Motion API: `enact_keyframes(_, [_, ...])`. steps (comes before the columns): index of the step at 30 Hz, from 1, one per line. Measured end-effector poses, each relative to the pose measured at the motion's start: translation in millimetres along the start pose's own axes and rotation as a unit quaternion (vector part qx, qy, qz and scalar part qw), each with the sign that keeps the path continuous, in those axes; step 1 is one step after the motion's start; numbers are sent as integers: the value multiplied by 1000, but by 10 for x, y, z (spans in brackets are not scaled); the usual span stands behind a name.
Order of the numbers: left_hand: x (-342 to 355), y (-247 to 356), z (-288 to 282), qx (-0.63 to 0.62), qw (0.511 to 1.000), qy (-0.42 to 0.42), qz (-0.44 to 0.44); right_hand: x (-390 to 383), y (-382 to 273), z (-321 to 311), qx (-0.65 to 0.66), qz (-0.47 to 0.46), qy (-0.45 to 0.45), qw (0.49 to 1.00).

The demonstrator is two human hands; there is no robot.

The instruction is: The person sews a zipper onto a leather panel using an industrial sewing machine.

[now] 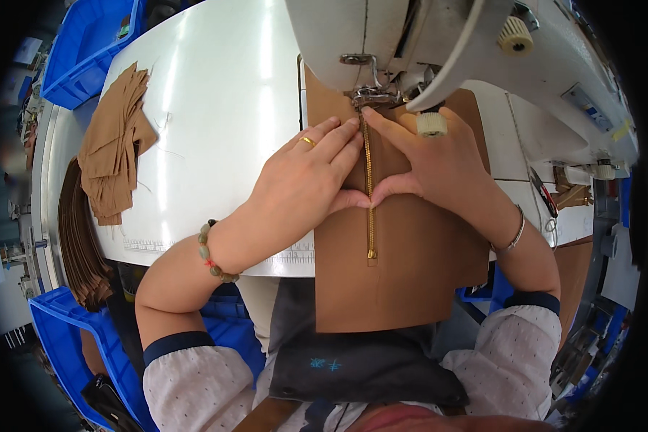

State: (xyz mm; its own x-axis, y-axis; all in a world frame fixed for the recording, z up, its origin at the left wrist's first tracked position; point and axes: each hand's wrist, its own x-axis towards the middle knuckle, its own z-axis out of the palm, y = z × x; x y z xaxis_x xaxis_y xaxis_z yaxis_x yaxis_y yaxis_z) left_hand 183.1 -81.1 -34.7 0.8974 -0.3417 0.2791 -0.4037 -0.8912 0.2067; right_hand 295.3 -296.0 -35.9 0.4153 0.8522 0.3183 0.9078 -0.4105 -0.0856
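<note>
While the brown panel (403, 281) lies under the presser foot (371, 96) of the white sewing machine (324, 39), my left hand (302, 169) rests flat on it — fingers stretched out side by side, gripping nothing. My right hand (443, 158) lies opposite, index finger reaching toward the foot, thumb spread wide, also without a grip. Both thumb tips meet over the gold zipper (371, 234), which runs lengthwise along the panel between my hands. Brown pieces (115, 144) lie heaped on the bench (216, 108) — well to my left.
</note>
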Motion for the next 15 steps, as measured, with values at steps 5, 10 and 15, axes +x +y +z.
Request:
enact_keyframes(5, [-41,28,73,3,1000,6,-10,-53,40,54,20,-7,15,1000])
enact_keyframes(10, [-41,56,93,11,1000,16,-13,-86,2,-51,-6,-13,1,1000])
enact_keyframes(15, [-2,21,71,20,1000,18,3,-103,-8,-41,33,-16,-21,999])
